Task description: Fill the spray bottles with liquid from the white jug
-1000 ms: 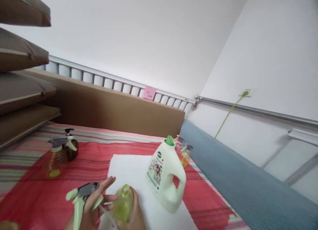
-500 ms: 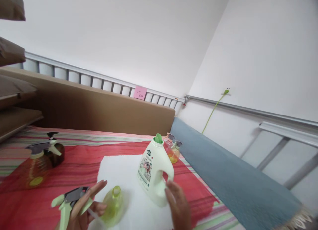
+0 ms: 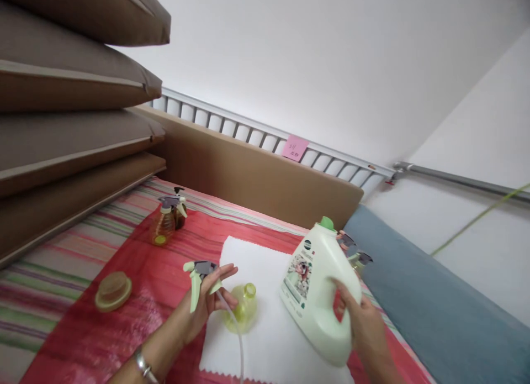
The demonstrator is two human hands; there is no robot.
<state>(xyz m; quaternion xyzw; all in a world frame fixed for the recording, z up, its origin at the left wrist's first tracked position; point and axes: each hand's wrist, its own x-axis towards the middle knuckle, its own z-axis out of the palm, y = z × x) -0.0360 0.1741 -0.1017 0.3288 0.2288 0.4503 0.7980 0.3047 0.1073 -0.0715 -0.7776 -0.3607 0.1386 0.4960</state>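
Note:
My left hand (image 3: 203,309) is closed around a spray trigger head (image 3: 202,269), grey and pale green, with its clear dip tube (image 3: 239,340) hanging down. The fingertips of that hand reach the side of a yellow-green, see-through bottle (image 3: 245,313), whose neck is uncovered. My right hand (image 3: 366,323) grips the handle of a large pale-green jug (image 3: 321,301) with a flower label and a green spout (image 3: 327,224). The jug leans a little to the left; whether its base touches the white cloth (image 3: 269,353) I cannot tell.
Spray bottles (image 3: 164,226) stand at the back left, and others (image 3: 359,261) partly show behind the jug. A round, shallow lid-like thing (image 3: 113,290) lies at left on the red cloth (image 3: 136,323). Brown cushions (image 3: 74,141) are stacked on the left; a brown board (image 3: 256,179) borders the back.
My right hand has closed on the jug's handle and the jug is now tilted. My view has turned left, showing more cushions. The left hand keeps the trigger head beside the bottle.

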